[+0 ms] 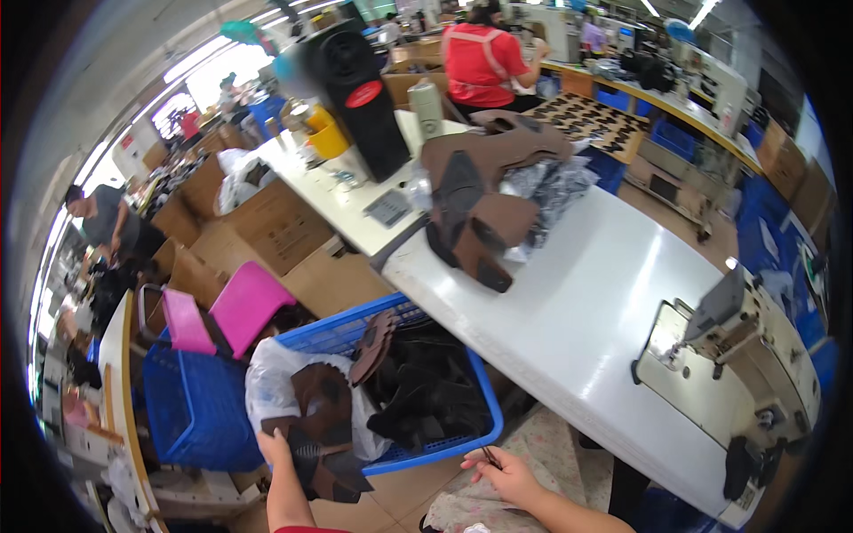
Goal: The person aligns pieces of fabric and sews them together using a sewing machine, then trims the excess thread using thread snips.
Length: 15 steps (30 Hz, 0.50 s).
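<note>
My left hand (pixel 275 447) is closed on the edge of brown and dark-grey shoe upper pieces (pixel 322 435), which hang over the near left side of a blue plastic basket (pixel 491 391). White plastic bagging (pixel 271 384) lies beneath and beside them. In the basket are black pieces (pixel 426 382) and another brown cut piece (pixel 373 345). My right hand (pixel 508 478), at the basket's near right, is closed around a thin dark tool (pixel 490 456), too small to make out fully. Below it spreads a floral cloth (pixel 475 506) over my lap.
To the right stands a white table (pixel 569 329) with a sewing machine (pixel 737 346) and a pile of brown upper pieces (pixel 484 182). Left are a second blue basket (pixel 200 417), a pink chair (pixel 240 306) and cardboard boxes (pixel 280 226). A person in red (pixel 480 67) sits beyond.
</note>
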Available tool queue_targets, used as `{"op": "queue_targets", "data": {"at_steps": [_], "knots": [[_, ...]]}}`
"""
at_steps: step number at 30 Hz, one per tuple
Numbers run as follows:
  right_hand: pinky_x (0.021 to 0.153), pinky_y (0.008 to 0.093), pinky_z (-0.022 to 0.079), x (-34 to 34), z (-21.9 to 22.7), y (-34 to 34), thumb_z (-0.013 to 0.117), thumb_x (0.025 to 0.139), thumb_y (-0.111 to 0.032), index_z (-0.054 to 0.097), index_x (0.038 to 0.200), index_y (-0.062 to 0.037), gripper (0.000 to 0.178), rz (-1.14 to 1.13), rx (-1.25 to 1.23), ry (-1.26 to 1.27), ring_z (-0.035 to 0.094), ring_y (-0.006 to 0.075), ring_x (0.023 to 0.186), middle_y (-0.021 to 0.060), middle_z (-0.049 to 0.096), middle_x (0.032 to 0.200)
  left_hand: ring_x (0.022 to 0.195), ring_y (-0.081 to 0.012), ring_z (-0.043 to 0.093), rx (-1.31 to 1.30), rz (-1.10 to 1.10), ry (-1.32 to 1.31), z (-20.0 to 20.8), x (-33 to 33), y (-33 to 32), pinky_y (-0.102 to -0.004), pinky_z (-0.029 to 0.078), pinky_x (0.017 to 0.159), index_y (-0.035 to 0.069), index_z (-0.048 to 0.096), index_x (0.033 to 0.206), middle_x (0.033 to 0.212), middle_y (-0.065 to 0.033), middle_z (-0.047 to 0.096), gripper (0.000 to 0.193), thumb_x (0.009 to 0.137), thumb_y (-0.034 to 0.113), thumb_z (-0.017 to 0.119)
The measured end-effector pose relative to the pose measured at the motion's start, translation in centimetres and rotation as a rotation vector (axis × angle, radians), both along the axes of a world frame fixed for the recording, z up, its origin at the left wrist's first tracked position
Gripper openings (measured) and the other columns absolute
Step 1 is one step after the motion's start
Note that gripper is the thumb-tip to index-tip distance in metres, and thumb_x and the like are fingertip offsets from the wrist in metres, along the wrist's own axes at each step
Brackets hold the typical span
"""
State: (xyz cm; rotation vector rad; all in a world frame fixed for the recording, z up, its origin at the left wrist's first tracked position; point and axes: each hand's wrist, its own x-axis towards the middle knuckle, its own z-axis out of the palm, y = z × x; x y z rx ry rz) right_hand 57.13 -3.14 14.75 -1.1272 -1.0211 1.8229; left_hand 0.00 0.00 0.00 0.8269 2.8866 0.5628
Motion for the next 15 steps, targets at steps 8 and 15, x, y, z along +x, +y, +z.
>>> {"op": "queue_targets", "data": {"at_steps": [8, 15], "knots": [[0.061, 0.0218, 0.044, 3.2, -0.9, -1.0, 0.053, 0.095, -0.015, 0.051, 0.126, -0.0055, 0.032, -0.154, 0.144, -0.032, 0.053, 0.0052, 0.073, 0.0016, 0.063, 0.096, 0.124, -0.0370, 0.044, -0.072, -0.609, 0.492, 6.4, 14.1, -0.1, -0.0523, 0.029, 0.106, 0.003, 0.052, 0.127, 0.140, -0.0207, 0.042, 0.055, 0.080, 0.025, 0.069], [0.062, 0.0226, 0.044, 8.5, 1.5, -3.2, 0.047, 0.097, -0.013, 0.049, 0.115, -0.0026, 0.021, -0.214, 0.054, -0.039, 0.050, 0.0077, 0.067, 0.0019, 0.062, 0.096, 0.115, -0.0351, 0.053, -0.282, -0.722, 0.289, 13.7, 19.7, 7.5, -0.0540, 0.030, 0.103, 0.001, 0.058, 0.118, 0.123, -0.0219, 0.057, 0.043, 0.083, 0.024, 0.065]]}}
